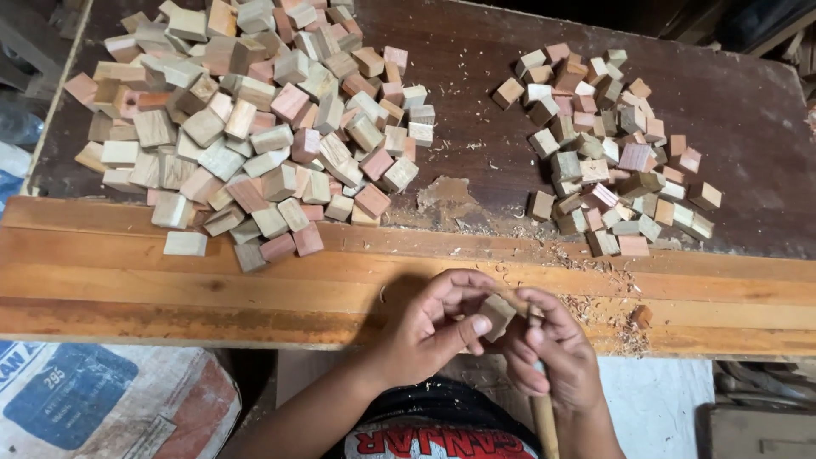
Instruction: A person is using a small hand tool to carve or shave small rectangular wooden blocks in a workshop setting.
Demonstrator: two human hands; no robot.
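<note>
While pinching a small wood block [495, 314] at the bench's [170, 280] front edge, left hand [433, 327] fingers curled snug round it, thumb pressed on the near face. Right hand [552, 348] closed on a wooden-handled tool [542, 399], tip up against the block. Big pile [246, 119] of blocks back left, smaller pile [608, 144] back right, shavings [608, 297] just beside the hands.

- A big pile of wooden blocks [255, 127] lies on the tabletop [476, 102], far left.
- A smaller pile of blocks [612, 144] lies far right, well apart from it.
- A plank [170, 280] runs along the near edge.
- Shavings [608, 297] lie on the plank, right of the hands.
- A sack [102, 399] sits below, near left.
</note>
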